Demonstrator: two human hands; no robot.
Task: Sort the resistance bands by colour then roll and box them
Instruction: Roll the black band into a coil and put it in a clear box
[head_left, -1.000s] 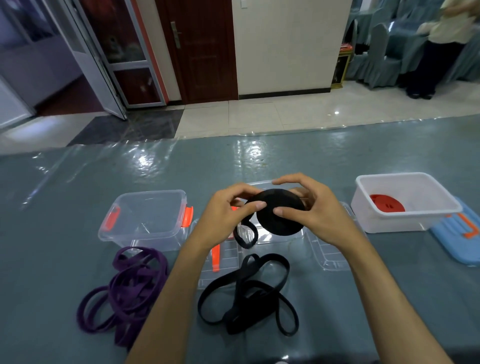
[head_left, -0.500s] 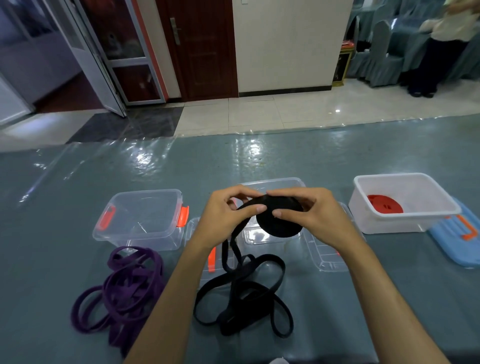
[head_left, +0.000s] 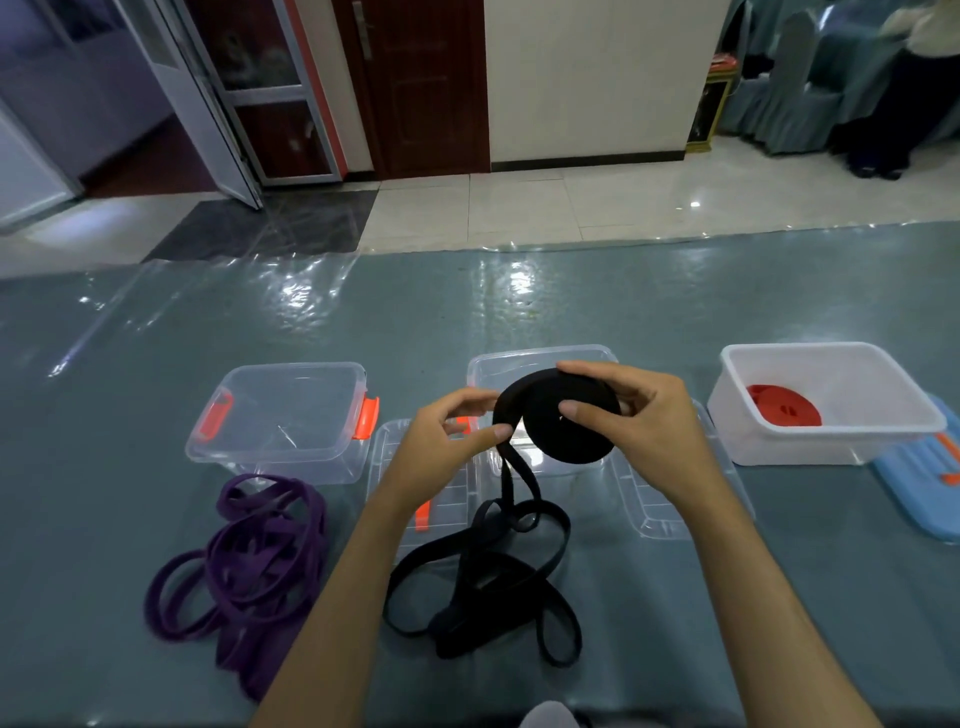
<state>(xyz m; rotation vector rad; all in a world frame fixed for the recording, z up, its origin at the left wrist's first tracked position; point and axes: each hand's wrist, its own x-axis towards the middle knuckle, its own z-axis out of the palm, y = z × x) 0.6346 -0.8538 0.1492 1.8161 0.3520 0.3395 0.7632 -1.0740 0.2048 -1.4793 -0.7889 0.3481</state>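
The black roll (head_left: 563, 421) of resistance band sits above the middle clear box (head_left: 540, 364), gripped by the right hand (head_left: 639, 431) from its 3 o'clock side, thumb on its face and fingers curled over the top. At its 9 o'clock the left hand (head_left: 441, 447) pinches the band's free tail, which drops at 6 o'clock to the loose black bands (head_left: 483, 587) on the table (head_left: 467, 312). The purple bands (head_left: 249, 566) lie at 8 o'clock.
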